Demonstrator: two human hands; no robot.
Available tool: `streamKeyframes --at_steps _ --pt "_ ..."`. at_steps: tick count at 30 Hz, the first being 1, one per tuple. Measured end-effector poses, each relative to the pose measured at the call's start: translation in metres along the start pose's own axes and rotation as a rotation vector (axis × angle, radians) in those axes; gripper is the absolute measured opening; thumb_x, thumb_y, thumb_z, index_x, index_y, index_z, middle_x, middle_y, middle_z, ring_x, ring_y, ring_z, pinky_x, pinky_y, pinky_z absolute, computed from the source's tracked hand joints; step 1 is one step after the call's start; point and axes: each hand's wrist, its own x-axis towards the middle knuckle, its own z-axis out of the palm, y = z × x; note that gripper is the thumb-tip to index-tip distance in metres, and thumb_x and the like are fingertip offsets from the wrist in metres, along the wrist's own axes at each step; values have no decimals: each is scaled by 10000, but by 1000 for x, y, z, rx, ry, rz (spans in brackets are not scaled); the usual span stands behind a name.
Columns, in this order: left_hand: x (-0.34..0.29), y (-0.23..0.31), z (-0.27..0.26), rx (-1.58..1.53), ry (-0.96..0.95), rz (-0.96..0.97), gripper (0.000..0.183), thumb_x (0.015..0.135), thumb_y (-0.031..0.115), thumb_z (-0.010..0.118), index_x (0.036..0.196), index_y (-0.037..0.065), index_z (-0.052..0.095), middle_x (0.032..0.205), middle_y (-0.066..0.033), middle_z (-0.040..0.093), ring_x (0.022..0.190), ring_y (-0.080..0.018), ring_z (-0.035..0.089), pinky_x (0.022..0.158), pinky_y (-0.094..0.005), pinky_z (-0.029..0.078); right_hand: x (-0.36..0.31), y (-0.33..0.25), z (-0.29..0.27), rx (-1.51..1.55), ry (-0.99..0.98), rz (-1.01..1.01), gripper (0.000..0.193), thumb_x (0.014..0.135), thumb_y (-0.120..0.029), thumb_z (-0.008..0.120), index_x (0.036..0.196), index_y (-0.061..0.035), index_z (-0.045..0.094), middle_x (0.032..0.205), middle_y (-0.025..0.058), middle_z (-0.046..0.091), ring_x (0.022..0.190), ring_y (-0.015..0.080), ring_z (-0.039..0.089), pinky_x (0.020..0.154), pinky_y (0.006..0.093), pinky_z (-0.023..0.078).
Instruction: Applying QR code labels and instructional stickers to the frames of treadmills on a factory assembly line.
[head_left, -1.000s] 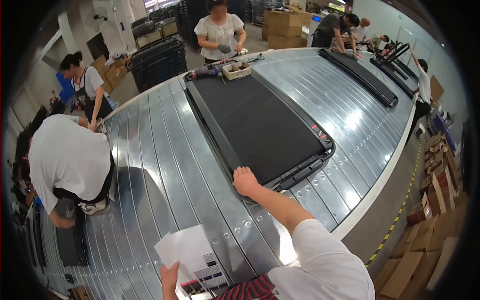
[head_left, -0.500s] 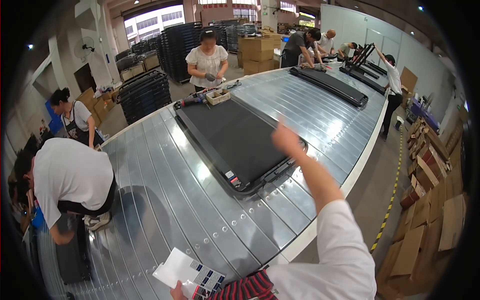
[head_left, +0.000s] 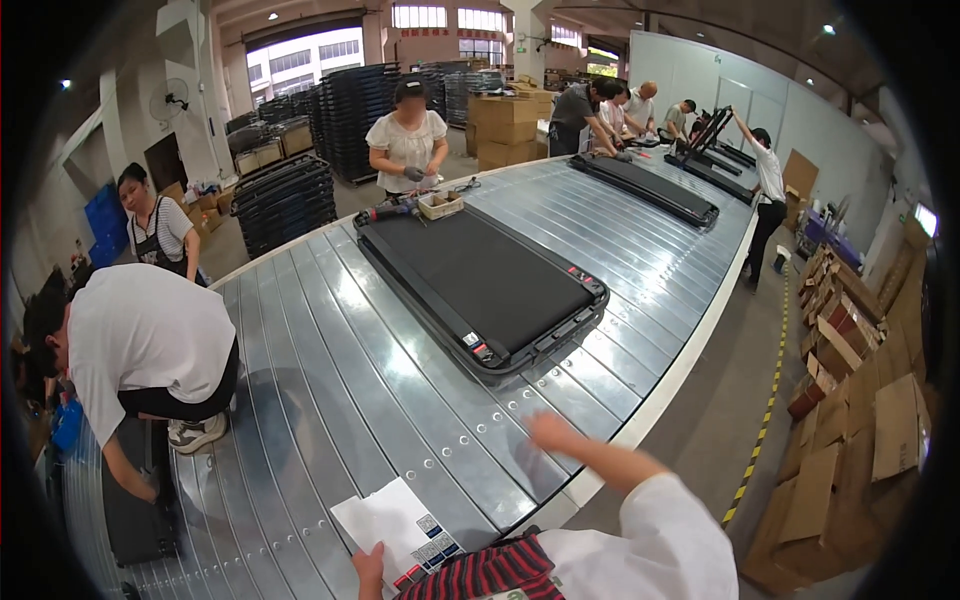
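My left hand point(head_left: 370, 568) grips a white sheet of labels point(head_left: 400, 525) at the lower edge, its thumb across the sheet. Blue and red printed labels sit along the sheet's near side. My right hand point(head_left: 553, 432) hovers over the metal slats, apart from the machine beyond it; motion smears its fingers. That machine is a flat black treadmill point(head_left: 490, 280) lying on the slatted conveyor point(head_left: 310, 420). Small labels stick to its near end, one by the left corner point(head_left: 474, 343) and a red one by the right corner point(head_left: 580, 275).
A tool and a small parts box point(head_left: 440, 205) rest on the treadmill's far end. At left a co-worker in white point(head_left: 150, 330) crouches over another black unit point(head_left: 140, 500). Other people stand along the conveyor. Flattened cardboard point(head_left: 840, 470) lines the right side beyond a striped floor line.
My right hand has drawn back from the treadmill's right corner toward me, uncovering the red label there. The sheet in my left hand has shifted slightly right. A person at left has straightened up.
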Motion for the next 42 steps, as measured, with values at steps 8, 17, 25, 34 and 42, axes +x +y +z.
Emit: streamKeyframes --at_steps 8,17,25,34,42 --pt "20 -39 -4 -215 87 -101 350 748 69 591 1066 -46 501 958 -105 573 811 -201 556 717 -300 437 -72 -32 67 156 273 -94 425 704 -293 572 1072 -115 451 1072 98 470 1036 283 435 824 430 366" --pt "5 -27 16 -287 283 -160 378 764 95 574 1100 -44 469 995 -113 556 815 -218 552 699 -331 448 -66 -16 75 64 241 -150 413 695 -196 550 1080 -100 436 1064 90 503 1018 251 473 820 423 371" --pt "-3 -53 19 -442 367 -138 380 790 93 529 1141 -22 445 1049 -115 539 866 -248 550 742 -338 448 -58 22 14 374 -30 -251 714 672 -321 611 1255 -74 281 1177 181 439 1076 331 425 874 430 352" --pt "-30 -37 58 -493 459 -101 426 798 80 519 1200 14 396 1108 -111 507 928 -260 526 785 -373 431 39 218 -175 1296 858 33 842 625 -190 716 1279 4 223 816 99 539 692 177 543 602 278 462" --pt "-51 -48 56 -660 549 -178 389 797 94 529 1160 -3 429 1072 -107 525 898 -247 541 767 -364 442 70 268 -108 1752 568 309 106 721 -92 537 644 -22 516 570 63 507 440 119 453 409 234 376"
